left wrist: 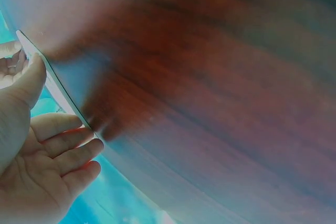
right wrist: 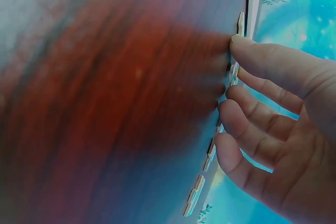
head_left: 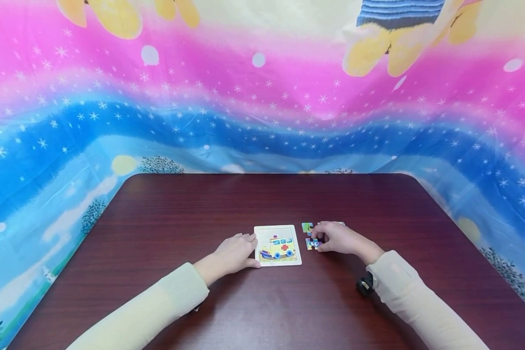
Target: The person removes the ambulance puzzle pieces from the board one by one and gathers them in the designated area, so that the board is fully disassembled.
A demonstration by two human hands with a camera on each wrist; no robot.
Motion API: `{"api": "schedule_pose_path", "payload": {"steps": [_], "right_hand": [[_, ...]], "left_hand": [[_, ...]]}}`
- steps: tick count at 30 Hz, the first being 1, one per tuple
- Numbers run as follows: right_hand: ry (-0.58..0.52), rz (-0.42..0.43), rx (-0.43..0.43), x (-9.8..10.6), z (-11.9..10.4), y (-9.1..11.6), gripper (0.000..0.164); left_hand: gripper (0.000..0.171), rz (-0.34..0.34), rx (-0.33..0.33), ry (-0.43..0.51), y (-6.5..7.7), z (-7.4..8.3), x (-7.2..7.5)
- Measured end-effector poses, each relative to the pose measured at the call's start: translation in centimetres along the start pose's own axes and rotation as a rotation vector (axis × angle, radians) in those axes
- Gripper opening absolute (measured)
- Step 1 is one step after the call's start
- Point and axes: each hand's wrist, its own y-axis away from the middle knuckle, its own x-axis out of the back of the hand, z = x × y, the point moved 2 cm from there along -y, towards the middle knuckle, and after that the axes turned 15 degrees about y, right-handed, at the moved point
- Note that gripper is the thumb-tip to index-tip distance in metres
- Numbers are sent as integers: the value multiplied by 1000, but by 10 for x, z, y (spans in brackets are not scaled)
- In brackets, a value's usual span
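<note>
A white-framed puzzle tray [head_left: 278, 263] with a yellow ambulance picture lies flat on the table. My left hand [head_left: 234, 253] rests at the tray's left edge, thumb near its front corner and fingers farther back, loosely bent. In the left wrist view the fingertips of that hand [left wrist: 58, 156] meet the thin edge of the tray [left wrist: 63, 90]. To the right of the tray, my right hand [head_left: 339, 238] pinches a puzzle piece [head_left: 311, 244] with an eye-like pattern between thumb and forefinger, low at the tabletop. Its other fingers curve over neighbouring pieces in the right wrist view.
A green puzzle piece [head_left: 306, 227] lies just behind the pinched one, and more pieces [head_left: 342, 224] are partly hidden by the right hand. The dark wooden table [head_left: 262, 311] has rounded far corners, with a colourful printed cloth [head_left: 262, 112] hanging behind it.
</note>
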Motion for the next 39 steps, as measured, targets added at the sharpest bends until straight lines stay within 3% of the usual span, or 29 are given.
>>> {"api": "schedule_pose_path", "payload": {"steps": [12, 25, 39], "right_hand": [[-5, -23, -26, -1, -1, 1, 25], [-4, -24, -23, -1, -1, 1, 24], [15, 54, 67, 12, -22, -14, 25]], "left_hand": [[60, 32, -22, 25, 1, -2, -2], [62, -7, 22, 7, 0, 1, -1], [61, -5, 23, 8, 0, 1, -2]]}}
